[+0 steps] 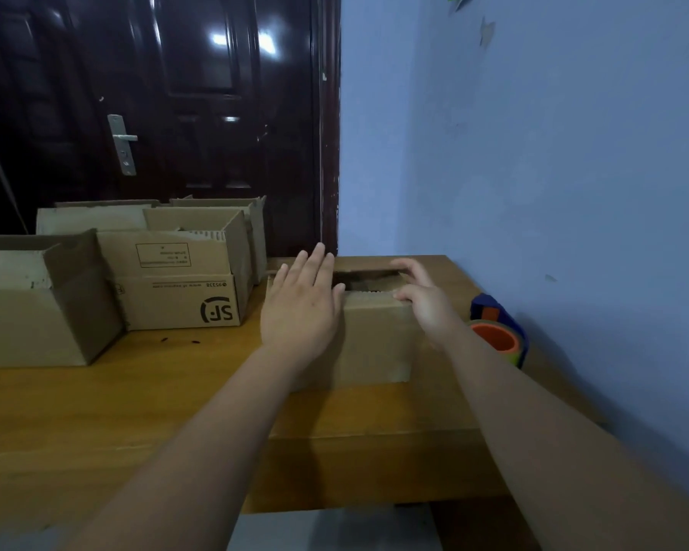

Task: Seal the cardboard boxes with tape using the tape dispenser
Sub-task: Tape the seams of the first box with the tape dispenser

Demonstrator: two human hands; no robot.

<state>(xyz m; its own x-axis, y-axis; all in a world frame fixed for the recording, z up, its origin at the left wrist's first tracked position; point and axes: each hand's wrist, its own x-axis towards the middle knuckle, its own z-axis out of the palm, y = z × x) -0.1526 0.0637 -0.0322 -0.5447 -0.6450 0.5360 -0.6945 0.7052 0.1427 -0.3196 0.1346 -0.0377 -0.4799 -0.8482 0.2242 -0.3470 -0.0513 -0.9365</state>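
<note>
1. My left hand [301, 308] lies flat, fingers straight, on the box [374, 340] flap.
2. My right hand [424, 302] curls round its other flap; what is inside, I can't tell.
3. The dispenser [498, 332] sits just right of it; open boxes [184, 296] stand to the left.

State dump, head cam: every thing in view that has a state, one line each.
centre box: top flaps partly folded in, dark gap between them, no tape visible
left hand: flat, fingers straight, pressing on the box top
right hand: fingers and thumb curled on the flap edges at the gap
tape dispenser: idle by the wall, no hand on it
SF box: open, flaps up
left box: open
door: closed
</note>
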